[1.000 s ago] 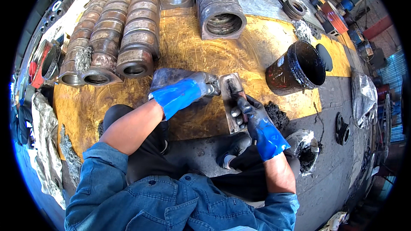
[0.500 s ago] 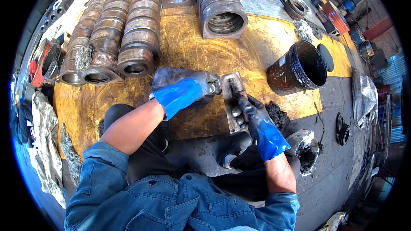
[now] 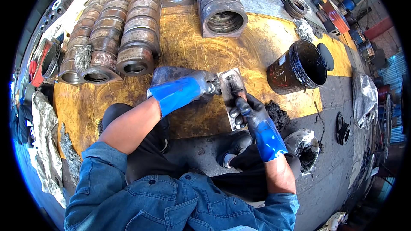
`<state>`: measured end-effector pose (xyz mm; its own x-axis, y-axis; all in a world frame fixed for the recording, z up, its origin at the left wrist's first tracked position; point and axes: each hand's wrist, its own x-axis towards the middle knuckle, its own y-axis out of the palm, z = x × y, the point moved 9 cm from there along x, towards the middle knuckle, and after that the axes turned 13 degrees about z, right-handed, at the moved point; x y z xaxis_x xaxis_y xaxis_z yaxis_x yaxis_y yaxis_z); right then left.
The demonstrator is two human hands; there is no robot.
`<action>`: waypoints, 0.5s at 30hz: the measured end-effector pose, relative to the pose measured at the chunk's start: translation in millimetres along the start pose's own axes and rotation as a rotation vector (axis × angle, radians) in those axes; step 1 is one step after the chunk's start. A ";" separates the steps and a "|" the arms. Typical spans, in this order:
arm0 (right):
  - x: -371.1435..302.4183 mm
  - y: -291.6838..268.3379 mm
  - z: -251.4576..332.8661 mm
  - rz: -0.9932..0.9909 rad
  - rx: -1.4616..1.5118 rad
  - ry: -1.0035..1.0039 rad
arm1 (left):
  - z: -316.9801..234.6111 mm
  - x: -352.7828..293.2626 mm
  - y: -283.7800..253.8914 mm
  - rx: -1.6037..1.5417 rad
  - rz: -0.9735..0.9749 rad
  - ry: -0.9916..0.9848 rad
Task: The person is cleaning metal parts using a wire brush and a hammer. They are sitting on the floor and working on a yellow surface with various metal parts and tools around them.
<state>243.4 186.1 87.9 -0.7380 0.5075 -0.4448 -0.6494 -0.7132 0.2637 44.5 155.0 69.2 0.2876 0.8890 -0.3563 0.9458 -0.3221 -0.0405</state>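
Over the scuffed yellow sheet, in front of the body, holding a flat trowel in the right hand. Closing the fingers of that hand around the handle, leaving little visible gap. Bending the fingers of the left hand at the upper left edge of the trowel; being unable to tell from this view whether gripping the edge or merely touching it. Wearing gloves with dark, soiled hand portions and smooth, glossy blue cuffs.

Presenting, on the trowel, a thin, narrow rectangular plate with straight sides, dull grey-brown in finish, bearing a thick black smear toward the far end. Pointing that far end away from the body and slightly left; running the long axis from near to far, at a slant.

Extending the left cuff across a dark, smooth-faced slab. Facing, farther out, rows of rust-brown metal rings, aligned into ribbed cylinders. Having, at the right, a round, open bucket with a black-coated rim, plus a matted black clump just beside the right hand.
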 end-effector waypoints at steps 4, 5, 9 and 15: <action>-5.4 8.0 11.2 0.014 -0.093 -0.066 | -1.6 -2.9 0.2 -0.007 0.007 0.007; -5.5 8.5 11.6 0.013 -0.098 -0.081 | -2.3 -4.6 -0.1 0.004 0.007 0.003; -6.3 10.2 9.3 0.088 -0.199 -0.062 | -7.3 -10.3 -0.5 0.028 0.007 -0.009; -9.1 10.8 14.4 0.064 -0.196 -0.089 | -10.5 -11.0 -3.7 0.049 0.009 -0.017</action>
<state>240.5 180.8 107.1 -0.7955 0.4928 -0.3526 -0.5592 -0.8212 0.1138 39.4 149.8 83.1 0.2933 0.8805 -0.3724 0.9345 -0.3463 -0.0827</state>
